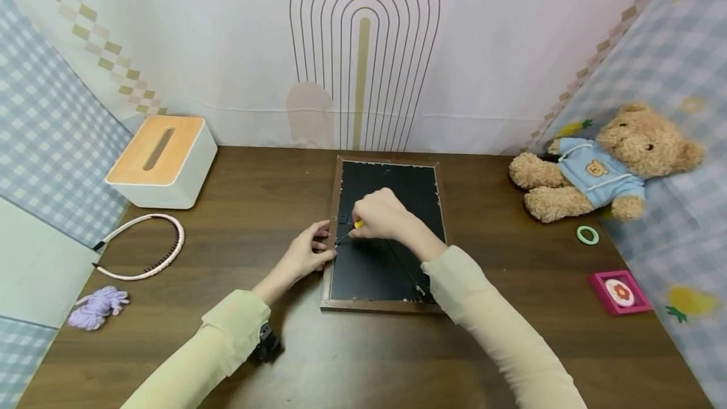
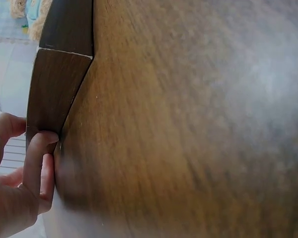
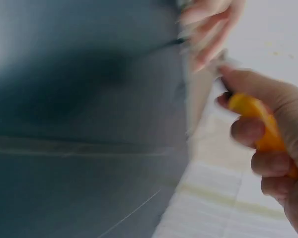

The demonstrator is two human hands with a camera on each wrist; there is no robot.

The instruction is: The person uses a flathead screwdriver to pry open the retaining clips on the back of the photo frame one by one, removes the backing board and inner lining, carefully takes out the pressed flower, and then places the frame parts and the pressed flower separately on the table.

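Note:
A picture frame (image 1: 386,305) lies back side up on the table, its black backing board (image 1: 369,276) facing me inside a brown wooden rim. My left hand (image 1: 303,254) holds the rim's left side; in the left wrist view its bent fingers (image 2: 36,158) touch the outer wall. Above the board, my right hand (image 1: 383,214) grips a screwdriver (image 3: 258,119) by its yellow-orange handle. The dark, thin shaft points down-left to the rim near the left fingertips. The right wrist view is blurred, so the exact contact of the tip is unclear.
At left stand a tissue box (image 1: 161,163), a headband (image 1: 180,238) and purple yarn (image 1: 99,308). A teddy bear (image 1: 602,166), a green ring (image 1: 587,235) and a pink square box (image 1: 604,295) lie at right. A patterned curtain (image 1: 227,49) hangs behind the table.

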